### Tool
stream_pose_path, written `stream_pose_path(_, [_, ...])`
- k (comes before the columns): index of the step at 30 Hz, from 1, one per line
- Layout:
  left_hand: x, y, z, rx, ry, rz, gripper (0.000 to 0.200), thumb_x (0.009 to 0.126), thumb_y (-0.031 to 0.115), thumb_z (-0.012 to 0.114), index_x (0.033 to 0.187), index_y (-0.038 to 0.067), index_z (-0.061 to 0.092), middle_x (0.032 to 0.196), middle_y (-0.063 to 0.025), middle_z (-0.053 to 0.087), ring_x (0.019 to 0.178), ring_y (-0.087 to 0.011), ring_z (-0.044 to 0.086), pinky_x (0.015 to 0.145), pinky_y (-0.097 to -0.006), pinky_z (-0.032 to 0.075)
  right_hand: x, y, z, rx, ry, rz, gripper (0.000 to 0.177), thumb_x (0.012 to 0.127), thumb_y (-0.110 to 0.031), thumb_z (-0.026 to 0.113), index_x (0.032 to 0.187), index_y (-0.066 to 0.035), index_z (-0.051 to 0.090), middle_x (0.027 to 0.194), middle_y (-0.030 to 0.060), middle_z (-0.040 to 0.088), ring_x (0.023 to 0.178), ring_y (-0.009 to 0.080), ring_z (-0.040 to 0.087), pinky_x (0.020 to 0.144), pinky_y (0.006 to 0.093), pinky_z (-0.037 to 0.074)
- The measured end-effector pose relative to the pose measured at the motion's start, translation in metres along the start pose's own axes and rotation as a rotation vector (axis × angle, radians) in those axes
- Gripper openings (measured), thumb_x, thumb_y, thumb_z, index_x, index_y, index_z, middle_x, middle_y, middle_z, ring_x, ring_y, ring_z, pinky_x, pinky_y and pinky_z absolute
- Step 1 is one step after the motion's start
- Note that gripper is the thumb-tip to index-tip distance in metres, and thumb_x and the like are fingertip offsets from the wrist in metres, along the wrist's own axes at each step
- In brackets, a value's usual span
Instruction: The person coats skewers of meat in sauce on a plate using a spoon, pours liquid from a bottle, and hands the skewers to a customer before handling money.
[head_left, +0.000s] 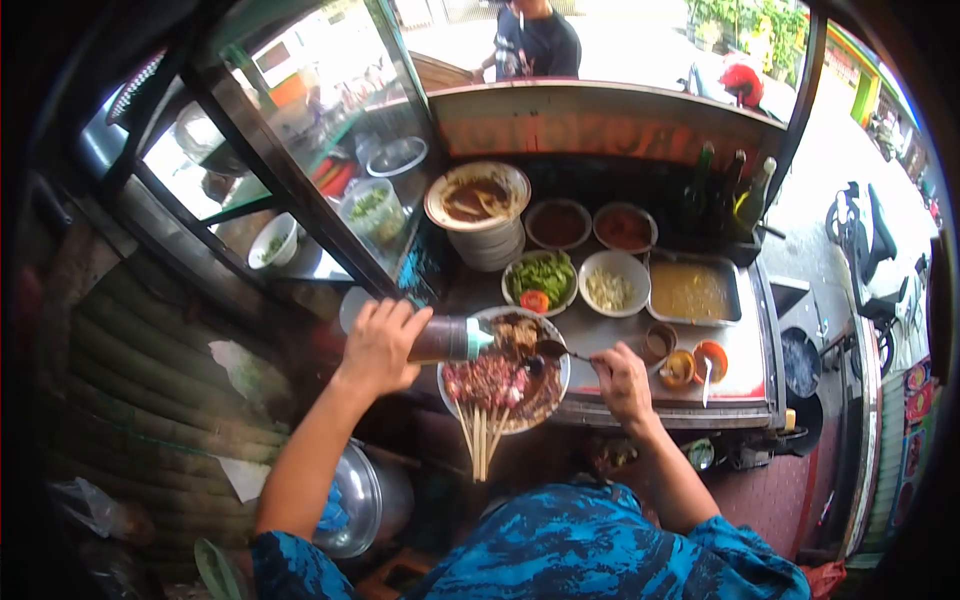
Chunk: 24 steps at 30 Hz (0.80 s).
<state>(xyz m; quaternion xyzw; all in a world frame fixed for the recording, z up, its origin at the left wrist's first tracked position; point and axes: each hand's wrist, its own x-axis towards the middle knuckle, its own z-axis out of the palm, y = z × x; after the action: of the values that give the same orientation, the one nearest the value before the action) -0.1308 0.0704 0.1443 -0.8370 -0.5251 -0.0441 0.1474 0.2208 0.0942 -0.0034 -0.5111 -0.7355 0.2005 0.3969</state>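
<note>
Bottle (443,342): which way?

Tipped sideways, wrapped in the fingers of the left hand (385,342), roughly parallel to the near edge of the table (745,365), cap over the plate (564,375).

Right hand (622,387)?

Fingers pinching the spoon (550,348), its bowl leftward, facing the cap.

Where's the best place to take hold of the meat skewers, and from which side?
Likely the bare sticks, from the near side: they bunch together, jutting past the plate's near rim, while the meat lies over the plate.

The head-worn view looks forward and down, near the counter (748,352).
</note>
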Motion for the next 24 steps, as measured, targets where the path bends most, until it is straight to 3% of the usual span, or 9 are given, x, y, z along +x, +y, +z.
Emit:
stream_pose_path(4, [-0.060, -0.008, 0.029, -0.250, 0.278, -0.257, 0.071, 0.057, 0.017, 0.085, 0.123, 0.006, 0.059, 0.109, -0.0128, 0.064, 0.103, -0.0314, 0.060, 0.092, -0.0426, 0.044, -0.003, -0.007, 0.001, -0.030, -0.016, -0.002, 0.008, 0.084, -0.005, 0.067, 0.091, -0.002, 0.070, 0.080, 0.0169, 0.059, 0.076, 0.0366, 0.061, 0.068, 0.0421, 0.048])
stream_pose_path(6, [-0.091, -0.013, 0.054, -0.348, 0.461, -0.447, 0.070, 0.059, 0.016, 0.086, 0.123, 0.005, 0.059, 0.112, -0.0151, 0.064, 0.105, -0.0337, 0.061, 0.093, -0.0443, 0.045, -0.006, -0.013, 0.000, 0.008, -0.045, 0.077, 0.010, 0.085, -0.007, 0.065, 0.091, -0.002, 0.070, 0.082, 0.0186, 0.060, 0.077, 0.0380, 0.061, 0.070, 0.0449, 0.048])
stream_pose_path(8, [-0.129, -0.022, 0.102, -0.591, 0.668, -0.709, 0.070, 0.063, 0.016, 0.087, 0.125, 0.002, 0.058, 0.115, -0.0182, 0.064, 0.107, -0.0371, 0.061, 0.094, -0.0458, 0.047, -0.011, -0.011, 0.006, -0.035, -0.017, 0.065, 0.009, 0.084, -0.005, 0.065, 0.090, 0.000, 0.071, 0.079, 0.0165, 0.060, 0.073, 0.0335, 0.061, 0.067, 0.0400, 0.047])
stream_pose_path(13, [-0.161, -0.082, 0.152, -0.939, 0.831, -1.137, 0.067, 0.069, 0.019, 0.086, 0.126, 0.000, 0.055, 0.113, -0.0138, 0.065, 0.105, -0.0250, 0.062, 0.095, -0.0367, 0.046, -0.018, -0.026, 0.011, -0.095, -0.041, 0.098, 0.010, 0.083, -0.002, 0.066, 0.091, 0.001, 0.071, 0.077, 0.0141, 0.060, 0.071, 0.0286, 0.061, 0.068, 0.0358, 0.047])
stream_pose_path(16, [-0.158, -0.132, 0.193, -1.093, 0.947, -1.160, 0.068, 0.073, 0.016, 0.084, 0.129, 0.000, 0.051, 0.119, -0.0104, 0.062, 0.108, -0.0217, 0.058, 0.097, -0.0356, 0.043, -0.020, -0.040, 0.014, -0.149, -0.057, 0.107, 0.010, 0.083, -0.002, 0.066, 0.092, 0.001, 0.070, 0.077, 0.0141, 0.059, 0.072, 0.0291, 0.061, 0.068, 0.0362, 0.047])
stream_pose_path(17, [-0.157, -0.152, 0.223, -1.088, 1.044, -1.148, 0.058, 0.074, 0.014, 0.084, 0.123, 0.004, 0.055, 0.112, -0.0061, 0.062, 0.102, -0.0199, 0.058, 0.091, -0.0347, 0.045, -0.021, -0.046, 0.015, -0.166, -0.053, 0.119, 0.010, 0.083, -0.001, 0.066, 0.092, 0.001, 0.070, 0.078, 0.0144, 0.059, 0.072, 0.0297, 0.061, 0.068, 0.0366, 0.047])
stream_pose_path(21, [-0.147, -0.191, 0.279, -1.324, 1.020, -1.156, 0.054, 0.077, 0.014, 0.083, 0.123, 0.007, 0.054, 0.113, -0.0046, 0.061, 0.101, -0.0180, 0.058, 0.089, -0.0346, 0.044, -0.025, -0.063, 0.017, -0.206, 0.003, 0.090, 0.007, 0.084, -0.003, 0.063, 0.089, 0.000, 0.068, 0.078, 0.0174, 0.058, 0.072, 0.0360, 0.059, 0.067, 0.0409, 0.046])
stream_pose_path(22, [-0.145, -0.194, 0.295, -1.253, 1.076, -1.070, 0.056, 0.079, 0.015, 0.082, 0.126, 0.005, 0.053, 0.116, -0.0061, 0.061, 0.103, -0.0191, 0.058, 0.091, -0.0350, 0.045, -0.026, -0.065, 0.018, -0.216, 0.015, 0.115, 0.008, 0.084, -0.004, 0.063, 0.089, 0.000, 0.068, 0.078, 0.0176, 0.058, 0.073, 0.0363, 0.060, 0.067, 0.0419, 0.046])
stream_pose_path(24, [-0.148, -0.198, 0.307, -0.968, 0.932, -1.064, 0.062, 0.081, 0.023, 0.082, 0.128, -0.002, 0.051, 0.122, -0.0115, 0.061, 0.111, -0.0224, 0.058, 0.096, -0.0362, 0.044, -0.030, -0.068, 0.018, -0.230, 0.043, 0.122, 0.008, 0.085, -0.005, 0.064, 0.090, 0.000, 0.069, 0.079, 0.0176, 0.059, 0.076, 0.0363, 0.060, 0.069, 0.0424, 0.046])
